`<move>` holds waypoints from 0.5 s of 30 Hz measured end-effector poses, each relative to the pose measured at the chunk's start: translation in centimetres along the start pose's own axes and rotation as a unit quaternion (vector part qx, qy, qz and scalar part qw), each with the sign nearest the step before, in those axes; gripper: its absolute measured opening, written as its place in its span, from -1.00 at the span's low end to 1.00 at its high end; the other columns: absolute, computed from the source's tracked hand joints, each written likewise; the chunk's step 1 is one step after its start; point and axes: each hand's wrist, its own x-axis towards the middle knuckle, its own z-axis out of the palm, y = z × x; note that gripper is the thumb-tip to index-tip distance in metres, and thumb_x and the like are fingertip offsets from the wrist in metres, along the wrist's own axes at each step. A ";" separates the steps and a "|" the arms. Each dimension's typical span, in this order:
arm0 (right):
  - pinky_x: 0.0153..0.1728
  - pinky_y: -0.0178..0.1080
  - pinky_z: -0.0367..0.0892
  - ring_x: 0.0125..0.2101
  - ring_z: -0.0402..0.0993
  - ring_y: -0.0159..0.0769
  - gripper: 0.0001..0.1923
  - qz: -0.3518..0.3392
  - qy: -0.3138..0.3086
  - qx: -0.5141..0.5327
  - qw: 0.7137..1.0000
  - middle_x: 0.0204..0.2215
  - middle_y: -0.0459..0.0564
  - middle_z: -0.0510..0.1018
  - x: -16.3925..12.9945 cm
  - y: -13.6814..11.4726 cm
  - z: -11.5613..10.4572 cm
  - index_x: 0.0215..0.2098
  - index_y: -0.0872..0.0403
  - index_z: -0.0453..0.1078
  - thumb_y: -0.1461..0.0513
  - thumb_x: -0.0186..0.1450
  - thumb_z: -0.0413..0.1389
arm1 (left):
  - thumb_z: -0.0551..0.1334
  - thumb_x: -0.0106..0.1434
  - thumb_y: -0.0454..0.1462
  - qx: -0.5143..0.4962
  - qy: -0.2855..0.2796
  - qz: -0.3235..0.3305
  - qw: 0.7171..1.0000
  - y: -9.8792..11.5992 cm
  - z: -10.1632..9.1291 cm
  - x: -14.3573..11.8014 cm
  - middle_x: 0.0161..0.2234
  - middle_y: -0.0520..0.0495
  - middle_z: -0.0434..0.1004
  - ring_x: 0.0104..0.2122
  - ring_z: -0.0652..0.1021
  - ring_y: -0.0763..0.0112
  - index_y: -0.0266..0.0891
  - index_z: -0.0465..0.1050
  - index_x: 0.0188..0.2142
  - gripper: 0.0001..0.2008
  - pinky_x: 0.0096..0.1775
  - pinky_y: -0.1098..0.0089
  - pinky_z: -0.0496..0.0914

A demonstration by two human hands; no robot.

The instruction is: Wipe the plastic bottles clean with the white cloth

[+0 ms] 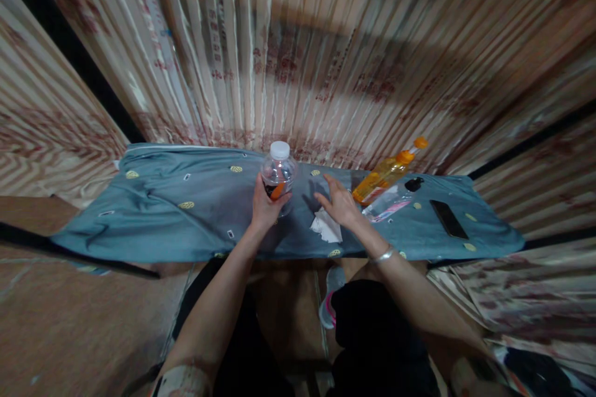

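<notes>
My left hand (269,203) is wrapped round a clear plastic bottle (280,169) with a white cap and a dark and orange label. The bottle stands upright on the cloth-covered table (153,223). My right hand (341,203) is empty, its fingers apart, above a crumpled white tissue (327,226); I cannot tell whether it touches the tissue. Just right of that hand stand a bottle of yellow-orange liquid (382,178) with an orange top and a clear pump bottle (387,203) with a black head.
A black phone (448,219) lies on the table's right side. Behind the table hangs a striped curtain (298,62) with red print. Dark frame bars (69,49) run along both sides. My legs and a grey shoe (331,298) are below the front edge.
</notes>
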 end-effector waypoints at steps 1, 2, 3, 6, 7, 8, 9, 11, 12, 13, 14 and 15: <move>0.24 0.17 0.41 0.29 0.46 0.19 -0.25 0.039 -0.003 -0.029 0.999 0.30 0.50 0.45 -2.0 1.2 1.8 0.43 0.25 0.20 -0.02 0.45 0.16 | 0.55 0.01 -0.24 -0.002 -0.004 -0.008 1.000 0.1 0.3 -0.1 0.15 -0.28 0.58 0.14 0.61 -0.06 -0.21 0.28 0.26 -0.15 0.20 -0.07 0.47; 0.25 0.21 0.40 0.32 0.43 0.24 -0.19 0.076 -0.009 -0.053 0.996 0.32 0.51 0.42 -3.9 2.1 3.5 0.44 0.23 0.19 -0.04 0.40 0.21 | 0.56 0.00 -0.24 -0.003 -0.007 -0.014 1.000 0.2 0.5 -0.2 0.14 -0.27 0.59 0.12 0.62 -0.05 -0.20 0.29 0.25 -0.15 0.18 -0.04 0.49; 0.26 0.24 0.39 0.33 0.41 0.27 -0.16 0.099 -0.017 -0.067 0.993 0.33 0.52 0.41 -5.4 2.8 5.0 0.45 0.22 0.19 -0.04 0.37 0.25 | 0.56 -0.01 -0.25 -0.004 -0.011 -0.018 1.000 0.3 0.8 -0.3 0.13 -0.26 0.60 0.12 0.63 -0.05 -0.20 0.30 0.25 -0.15 0.18 -0.02 0.50; 0.26 0.27 0.41 0.34 0.40 0.25 -0.36 0.097 -0.015 -0.080 0.992 0.34 0.46 0.42 -7.8 3.8 7.9 0.38 0.13 0.32 0.10 0.40 0.20 | 0.59 -0.06 -0.28 -0.008 -0.017 -0.022 1.000 0.5 1.2 -0.5 0.16 -0.25 0.59 0.18 0.60 -0.05 -0.18 0.29 0.27 -0.08 0.23 -0.01 0.46; 0.25 0.26 0.42 0.32 0.43 0.21 -0.46 0.087 -0.006 -0.077 0.993 0.32 0.42 0.45 -7.8 4.0 8.3 0.33 0.10 0.39 0.18 0.41 0.14 | 0.60 -0.08 -0.28 -0.010 -0.018 -0.023 1.000 0.6 1.3 -0.5 0.17 -0.25 0.59 0.18 0.60 -0.05 -0.17 0.26 0.29 -0.04 0.24 0.00 0.45; 0.24 0.24 0.45 0.29 0.47 0.17 -0.51 0.079 0.004 -0.069 0.994 0.29 0.39 0.49 -7.5 4.1 8.5 0.27 0.08 0.45 0.25 0.39 0.10 | 0.60 -0.09 -0.29 -0.012 -0.020 -0.025 0.999 0.6 1.3 -0.5 0.18 -0.25 0.58 0.18 0.60 -0.04 -0.16 0.24 0.31 -0.01 0.24 0.01 0.45; 0.22 0.22 0.47 0.25 0.52 0.13 -0.54 0.074 0.012 -0.054 0.996 0.25 0.34 0.54 -7.0 4.3 8.4 0.20 0.06 0.50 0.31 0.36 0.07 | 0.60 -0.10 -0.29 -0.013 -0.021 -0.028 0.999 0.7 1.4 -0.5 0.19 -0.26 0.58 0.17 0.61 -0.03 -0.16 0.23 0.32 0.01 0.24 0.02 0.45; 0.16 0.14 0.53 0.13 0.61 0.05 -0.59 0.077 0.020 0.002 0.997 0.11 0.24 0.65 -5.5 4.6 7.5 0.07 0.04 0.57 0.34 0.31 0.06 | 0.60 -0.10 -0.28 -0.015 -0.021 -0.034 0.999 0.7 1.3 -0.5 0.19 -0.26 0.57 0.17 0.61 -0.03 -0.16 0.25 0.29 -0.02 0.24 0.02 0.45; 0.12 0.11 0.56 0.06 0.65 0.01 -0.62 0.083 0.020 0.046 0.995 0.03 0.19 0.69 -4.7 4.5 6.8 0.02 0.03 0.58 0.32 0.31 0.07 | 0.60 -0.10 -0.26 -0.014 -0.021 -0.039 0.999 0.7 1.3 -0.5 0.18 -0.26 0.57 0.17 0.60 -0.04 -0.17 0.27 0.27 -0.04 0.24 0.00 0.44; 0.06 0.07 0.58 -0.02 0.67 -0.02 -0.66 0.092 0.022 0.099 0.991 -0.04 0.13 0.72 -3.8 4.3 6.0 -0.01 0.03 0.58 0.28 0.32 0.07 | 0.60 -0.10 -0.25 -0.014 -0.020 -0.044 0.999 0.7 1.3 -0.5 0.18 -0.27 0.58 0.17 0.60 -0.06 -0.18 0.29 0.25 -0.07 0.24 -0.02 0.44; 0.01 0.05 0.60 -0.09 0.68 -0.05 -0.67 0.102 0.034 0.154 0.982 -0.10 0.10 0.73 -3.0 3.8 5.0 0.00 0.04 0.57 0.23 0.34 0.06 | 0.60 -0.10 -0.24 -0.014 -0.020 -0.050 0.998 0.7 1.3 -0.4 0.17 -0.27 0.58 0.17 0.60 -0.09 -0.19 0.30 0.23 -0.08 0.23 -0.04 0.44; -0.01 0.03 0.60 -0.12 0.68 -0.05 -0.65 0.106 0.066 0.204 0.971 -0.12 0.11 0.73 -2.2 3.1 4.1 0.03 0.07 0.55 0.18 0.37 0.04 | 0.60 -0.10 -0.23 -0.014 -0.019 -0.056 0.998 0.8 1.3 -0.4 0.16 -0.28 0.58 0.16 0.60 -0.11 -0.20 0.32 0.22 -0.10 0.22 -0.07 0.43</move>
